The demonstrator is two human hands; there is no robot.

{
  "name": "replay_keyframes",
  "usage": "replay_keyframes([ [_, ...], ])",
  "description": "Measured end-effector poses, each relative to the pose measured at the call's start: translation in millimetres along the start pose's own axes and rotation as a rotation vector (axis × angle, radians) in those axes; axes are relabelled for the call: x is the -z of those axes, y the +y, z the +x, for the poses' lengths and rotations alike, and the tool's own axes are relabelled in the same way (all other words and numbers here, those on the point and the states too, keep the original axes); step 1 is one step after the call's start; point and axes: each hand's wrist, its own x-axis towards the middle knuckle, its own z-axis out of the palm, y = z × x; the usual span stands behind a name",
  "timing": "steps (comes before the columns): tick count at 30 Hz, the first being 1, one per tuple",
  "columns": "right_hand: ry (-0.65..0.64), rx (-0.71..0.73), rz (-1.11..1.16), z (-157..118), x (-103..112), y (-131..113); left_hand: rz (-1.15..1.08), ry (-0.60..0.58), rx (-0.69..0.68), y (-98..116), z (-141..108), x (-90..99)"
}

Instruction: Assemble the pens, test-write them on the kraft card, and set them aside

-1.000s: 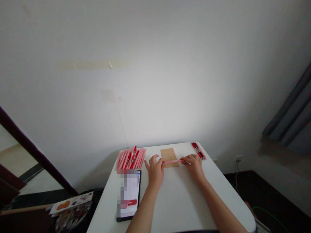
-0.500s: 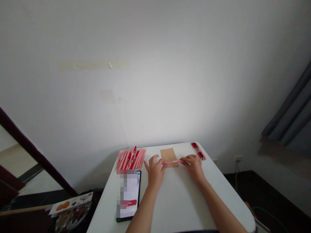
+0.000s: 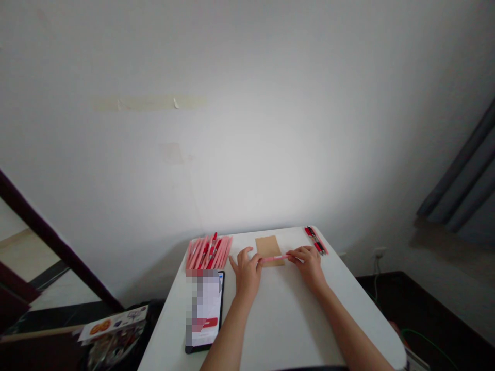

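A pink pen (image 3: 274,257) lies level between my two hands, over the lower part of a brown paper piece (image 3: 268,246). My left hand (image 3: 247,269) pinches its left end, with the other fingers spread. At the right end, the thumb and fingers of my right hand (image 3: 307,262) are closed on the same pen. To the left is a row of pink and red pens (image 3: 209,253). A smaller group of red, black and pink pens (image 3: 316,240) lies beyond my right hand.
A phone (image 3: 209,312) with its screen lit lies on the white table (image 3: 286,319), left of my left forearm. Behind the table stands a wall (image 3: 251,154). On the floor at the left is a box (image 3: 114,324) over a bag of items.
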Motion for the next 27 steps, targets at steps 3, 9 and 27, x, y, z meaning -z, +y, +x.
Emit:
replay_keyframes([
  [3,-0.001,-0.002,0.005,0.4,-0.8,0.0,0.006,-0.012,0.003,0.5,-0.2,0.8],
  [9,-0.009,-0.012,0.01,1.4,-0.4,0.6,-0.013,-0.017,0.023,1.2,0.7,0.4],
  [27,0.0,0.011,0.001,0.5,-0.8,2.0,0.01,0.019,0.009,0.9,0.4,0.3],
])
